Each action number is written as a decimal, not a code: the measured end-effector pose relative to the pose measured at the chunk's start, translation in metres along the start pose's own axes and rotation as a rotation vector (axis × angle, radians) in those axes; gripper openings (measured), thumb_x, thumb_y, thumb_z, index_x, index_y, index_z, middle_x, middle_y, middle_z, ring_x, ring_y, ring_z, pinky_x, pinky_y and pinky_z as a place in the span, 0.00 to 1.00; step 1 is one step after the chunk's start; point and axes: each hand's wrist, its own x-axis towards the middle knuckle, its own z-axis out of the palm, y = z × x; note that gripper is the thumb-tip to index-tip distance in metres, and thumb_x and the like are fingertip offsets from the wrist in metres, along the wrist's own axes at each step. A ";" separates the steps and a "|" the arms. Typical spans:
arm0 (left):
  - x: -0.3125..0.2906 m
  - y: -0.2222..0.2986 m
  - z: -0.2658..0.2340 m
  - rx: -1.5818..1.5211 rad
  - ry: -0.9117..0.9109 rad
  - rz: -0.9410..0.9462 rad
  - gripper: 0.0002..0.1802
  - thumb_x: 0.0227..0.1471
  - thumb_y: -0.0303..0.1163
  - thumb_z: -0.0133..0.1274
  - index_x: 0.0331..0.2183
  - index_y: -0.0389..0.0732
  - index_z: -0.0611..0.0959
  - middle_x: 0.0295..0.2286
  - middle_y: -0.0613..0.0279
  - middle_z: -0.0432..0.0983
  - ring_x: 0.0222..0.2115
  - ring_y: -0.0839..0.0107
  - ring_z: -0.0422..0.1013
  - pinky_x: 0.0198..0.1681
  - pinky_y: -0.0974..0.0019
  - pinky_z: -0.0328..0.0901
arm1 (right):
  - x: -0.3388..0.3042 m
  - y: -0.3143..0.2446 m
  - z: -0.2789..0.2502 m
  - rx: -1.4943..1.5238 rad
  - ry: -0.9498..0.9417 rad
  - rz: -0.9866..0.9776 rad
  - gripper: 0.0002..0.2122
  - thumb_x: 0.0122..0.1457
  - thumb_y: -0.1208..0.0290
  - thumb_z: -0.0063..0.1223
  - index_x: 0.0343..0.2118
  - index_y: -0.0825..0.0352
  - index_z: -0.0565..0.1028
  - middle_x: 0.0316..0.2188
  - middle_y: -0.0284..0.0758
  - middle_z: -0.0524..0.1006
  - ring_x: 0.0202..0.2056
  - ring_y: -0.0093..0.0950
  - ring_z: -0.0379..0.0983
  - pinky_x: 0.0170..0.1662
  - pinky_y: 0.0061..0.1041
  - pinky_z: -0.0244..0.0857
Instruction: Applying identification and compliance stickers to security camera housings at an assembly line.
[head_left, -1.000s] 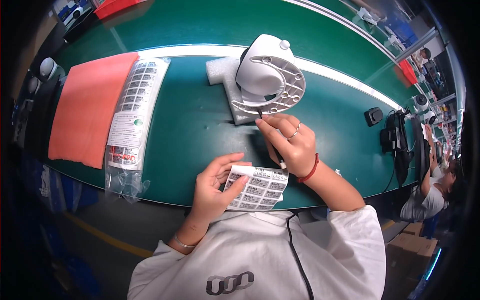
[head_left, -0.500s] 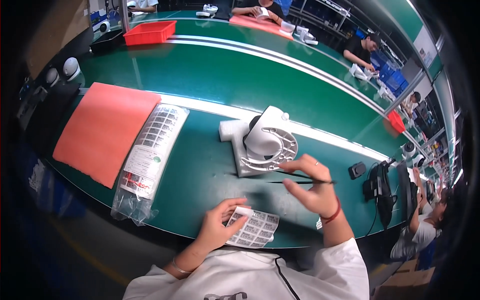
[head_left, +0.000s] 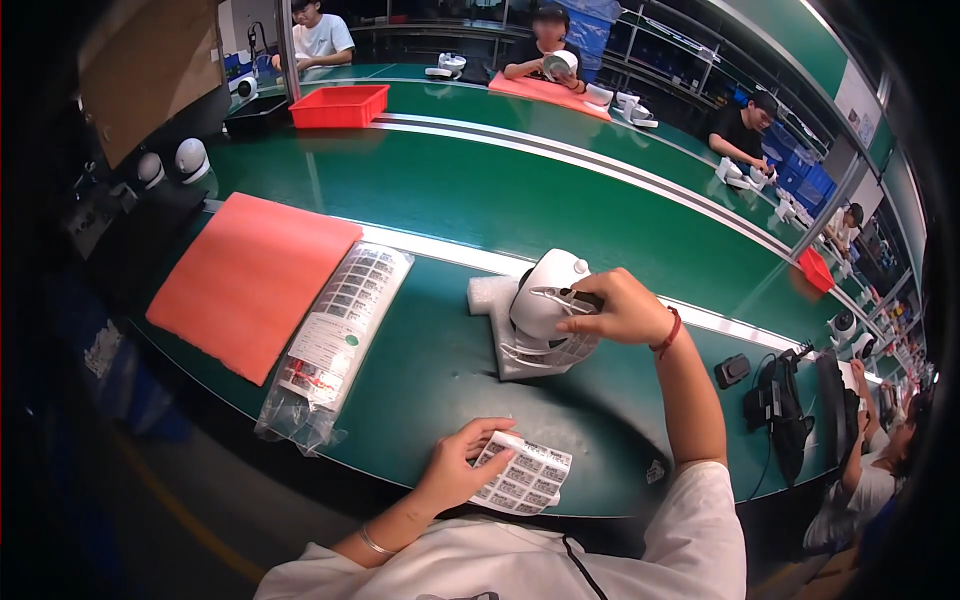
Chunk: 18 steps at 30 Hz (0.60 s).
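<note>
My left hand (head_left: pixel 450 472) pinches a sheet of small printed labels (head_left: pixel 526 480) by its left side, low over the front of the table. Above the white device, my right hand (head_left: pixel 628 310) is closed around dark tweezers (head_left: pixel 580 297), whose tips point left. The tips are over the device's rounded upper part; whether they touch it or carry a label I cannot tell. That white device (head_left: pixel 540 308), which looks like a camera on a base, rests in a white foam block (head_left: pixel 484 294). My right hand hides part of its right side.
An orange foam sheet (head_left: pixel 255 280) and a plastic-wrapped stack of labels (head_left: pixel 340 330) lie to the left. A black device with a cable (head_left: pixel 780 405) and a small dark block (head_left: pixel 732 370) sit at the right. Across the bench stands a red bin (head_left: pixel 340 106); several people work beyond.
My right hand has moved up with the tweezers, from the device's lower right edge onto its upper part. The left hand still holds the label sheet. The whole view has shifted slightly.
</note>
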 end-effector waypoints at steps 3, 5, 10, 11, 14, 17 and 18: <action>-0.002 0.002 -0.003 0.042 0.001 -0.008 0.21 0.51 0.21 0.56 0.48 0.33 0.74 0.40 0.53 0.78 0.41 0.73 0.74 0.47 0.70 0.69 | 0.000 0.006 -0.001 0.088 0.083 0.011 0.14 0.48 0.63 0.66 0.26 0.72 0.78 0.17 0.41 0.74 0.20 0.28 0.71 0.27 0.27 0.64; -0.002 0.004 -0.002 0.062 0.002 -0.017 0.21 0.51 0.21 0.56 0.48 0.33 0.74 0.40 0.53 0.78 0.41 0.73 0.74 0.46 0.70 0.69 | -0.006 0.020 -0.004 0.380 0.245 0.072 0.14 0.47 0.66 0.67 0.26 0.75 0.78 0.16 0.34 0.74 0.22 0.16 0.68 0.25 0.21 0.62; -0.002 0.007 0.000 0.061 0.021 -0.048 0.21 0.51 0.21 0.56 0.48 0.33 0.74 0.40 0.53 0.78 0.40 0.74 0.74 0.46 0.71 0.69 | -0.001 0.083 0.003 -0.134 0.723 0.137 0.10 0.47 0.67 0.64 0.27 0.69 0.77 0.21 0.35 0.76 0.21 0.29 0.72 0.25 0.29 0.65; -0.002 0.005 0.000 0.076 0.014 -0.052 0.21 0.51 0.21 0.56 0.48 0.33 0.74 0.40 0.53 0.78 0.40 0.74 0.74 0.46 0.71 0.69 | 0.000 0.098 0.010 -0.378 0.799 0.134 0.09 0.47 0.67 0.63 0.25 0.67 0.76 0.22 0.36 0.76 0.22 0.34 0.74 0.25 0.33 0.65; 0.000 0.003 0.001 0.074 0.028 -0.068 0.21 0.51 0.21 0.56 0.48 0.33 0.74 0.40 0.53 0.78 0.40 0.74 0.74 0.46 0.71 0.69 | -0.002 0.149 0.030 -0.662 0.848 0.221 0.07 0.47 0.70 0.60 0.24 0.63 0.72 0.24 0.34 0.74 0.26 0.38 0.74 0.26 0.37 0.67; 0.001 0.004 0.004 0.041 0.042 -0.070 0.21 0.51 0.20 0.56 0.48 0.32 0.73 0.40 0.52 0.78 0.41 0.73 0.74 0.46 0.71 0.69 | -0.007 0.172 0.037 -0.697 0.887 0.235 0.06 0.46 0.72 0.59 0.23 0.62 0.71 0.24 0.34 0.73 0.25 0.38 0.73 0.26 0.37 0.68; 0.001 0.004 0.002 0.050 0.038 -0.075 0.21 0.51 0.20 0.56 0.48 0.32 0.73 0.40 0.52 0.78 0.41 0.73 0.74 0.46 0.71 0.69 | -0.007 0.176 0.039 -0.721 0.909 0.242 0.06 0.46 0.72 0.59 0.23 0.62 0.71 0.25 0.33 0.73 0.25 0.38 0.73 0.26 0.36 0.67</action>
